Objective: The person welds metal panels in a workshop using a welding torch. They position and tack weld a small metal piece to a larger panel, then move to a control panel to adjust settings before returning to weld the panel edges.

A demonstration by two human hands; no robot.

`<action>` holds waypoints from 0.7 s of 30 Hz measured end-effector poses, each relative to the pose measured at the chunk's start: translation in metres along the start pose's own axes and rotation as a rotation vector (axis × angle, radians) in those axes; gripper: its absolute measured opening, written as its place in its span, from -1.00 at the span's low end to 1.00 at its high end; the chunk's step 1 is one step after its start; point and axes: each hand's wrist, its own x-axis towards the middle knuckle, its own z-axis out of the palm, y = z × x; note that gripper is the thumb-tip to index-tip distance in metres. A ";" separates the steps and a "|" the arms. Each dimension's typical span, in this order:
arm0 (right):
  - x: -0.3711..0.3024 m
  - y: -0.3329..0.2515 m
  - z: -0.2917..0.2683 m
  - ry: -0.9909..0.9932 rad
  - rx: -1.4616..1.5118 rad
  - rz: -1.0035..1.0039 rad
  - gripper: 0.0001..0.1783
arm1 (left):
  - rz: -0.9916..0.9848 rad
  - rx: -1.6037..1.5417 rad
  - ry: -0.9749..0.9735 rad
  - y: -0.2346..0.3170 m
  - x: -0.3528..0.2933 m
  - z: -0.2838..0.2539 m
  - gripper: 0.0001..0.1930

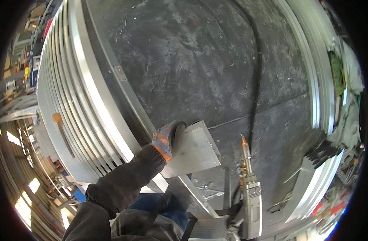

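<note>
- Gloved left hand (pixel 166 138) clamped on metal piece (pixel 196 150); can't tell right hand's grip from here.
- Piece in grip, over bench (pixel 184 72) edge, between bars (pixel 97 96) and torch (pixel 253 205); what's left doesn't show.
- Left sleeve (pixel 127 180) reaches up and right from lower left, fingers curled.

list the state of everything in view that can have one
left hand: gloved, closed on the metal piece
metal piece: gripped, tilted
torch-like tool: copper-coloured tip pointing away from the person; on or off, cannot tell
black cable: lying uncoiled across the dark surface
dark surface: scuffed, strewn with small bits
metal slats: side by side, running lengthwise
</note>
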 end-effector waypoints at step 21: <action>0.069 0.132 0.030 0.070 -0.443 -0.224 -0.38 | 0.433 0.254 0.355 -0.010 -0.121 -0.019 -0.65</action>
